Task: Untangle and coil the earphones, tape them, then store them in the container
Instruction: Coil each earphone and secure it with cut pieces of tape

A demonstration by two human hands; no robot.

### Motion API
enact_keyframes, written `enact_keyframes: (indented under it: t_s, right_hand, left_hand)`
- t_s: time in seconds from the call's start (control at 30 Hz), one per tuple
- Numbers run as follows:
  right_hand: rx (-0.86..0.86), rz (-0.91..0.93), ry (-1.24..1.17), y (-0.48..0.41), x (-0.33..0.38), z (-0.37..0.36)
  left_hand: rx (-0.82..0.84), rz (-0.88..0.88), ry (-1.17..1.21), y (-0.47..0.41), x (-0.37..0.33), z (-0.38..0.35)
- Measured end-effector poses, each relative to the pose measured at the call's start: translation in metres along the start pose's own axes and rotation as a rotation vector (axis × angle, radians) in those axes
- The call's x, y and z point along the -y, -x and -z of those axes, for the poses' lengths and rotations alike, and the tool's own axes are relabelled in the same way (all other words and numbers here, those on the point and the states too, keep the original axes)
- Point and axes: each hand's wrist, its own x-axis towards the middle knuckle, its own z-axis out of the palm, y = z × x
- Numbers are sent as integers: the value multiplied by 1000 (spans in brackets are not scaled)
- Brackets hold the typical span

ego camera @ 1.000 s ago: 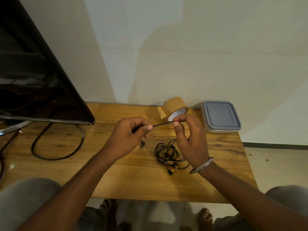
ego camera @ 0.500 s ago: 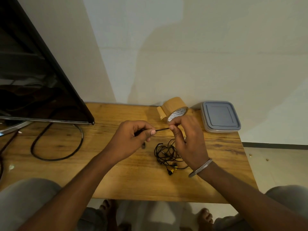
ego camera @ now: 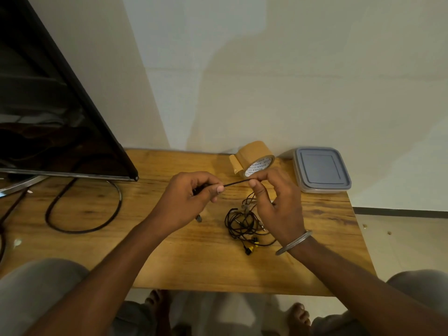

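We saw the earphones [ego camera: 242,221] as a thin black cable, most of it lying in a loose tangle on the table [ego camera: 169,263], toward the right half and nearer the front edge than the back. A yellow-and-black earbud [ego camera: 249,249] poked out of the tangle on the side facing the front edge. One short stretch of the cable was pulled straight and taut in the air above the table, between the two hands. The left hand [ego camera: 186,202] had its fingers [ego camera: 219,189] clenched on one end of that stretch; the right hand [ego camera: 276,204] pinched the other end between thumb and forefinger, a metal bangle [ego camera: 294,242] on its wrist.

Behind the hands, near the back edge, a roll of brown tape [ego camera: 253,158] stood on its rim, its lower part hidden by the right hand. The grey-lidded container [ego camera: 321,169] sat shut at the back right corner.

We could not follow which strand ran from the tangle up to the hands, since the right palm covered that part. A small dark piece [ego camera: 198,218] below the left hand was too small for us to identify.
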Motion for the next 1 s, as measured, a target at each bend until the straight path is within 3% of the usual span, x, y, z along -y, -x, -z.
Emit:
enact_keyframes:
  t_s: [0.1,0.2,0.3,0.47,0.7,1.0]
  right_hand:
    - [128,-2,19,1,1,-1]
    - [235,116,119,5,-1,-5]
    - [183,166,145,6,-3,-3]
    - [9,48,98,2,-5,-1]
    - [228,204,208,6,-3,-4]
    - [-43,48,128,-2,-9,3]
  left_hand:
    - [-8,20,-5,2,1,0]
    - [37,1,-7,3,0,-3]
    - [77,-18,-5,2,1,-5]
    - [6,-15,-76,-1,3,2]
    - [85,-40,-67,1,4,-3]
    - [34,6,-62,-2,7,2]
